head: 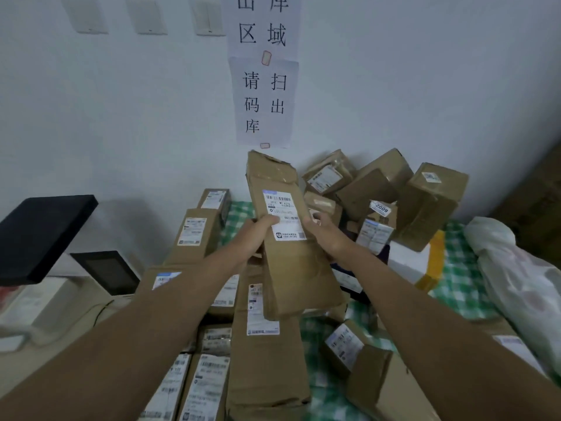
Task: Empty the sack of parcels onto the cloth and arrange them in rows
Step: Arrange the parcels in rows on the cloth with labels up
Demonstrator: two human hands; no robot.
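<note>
I hold a long flat cardboard parcel (291, 262) with a white label up in front of me, tilted toward the wall. My left hand (258, 235) grips its left edge, thumb on the label. My right hand (324, 232) grips its right edge. Below lies a green-and-white checked cloth (455, 287). Several labelled parcels (194, 235) lie side by side in lines on the left. A loose heap of brown boxes (388, 192) sits against the wall at the back right. The pale sack (510, 268) lies crumpled at the right.
A black tilted screen (39, 235) and a smaller dark device (106, 268) stand on a white counter at the left. Paper signs (264, 95) hang on the white wall ahead. A white box with yellow tape (419, 262) lies on the cloth.
</note>
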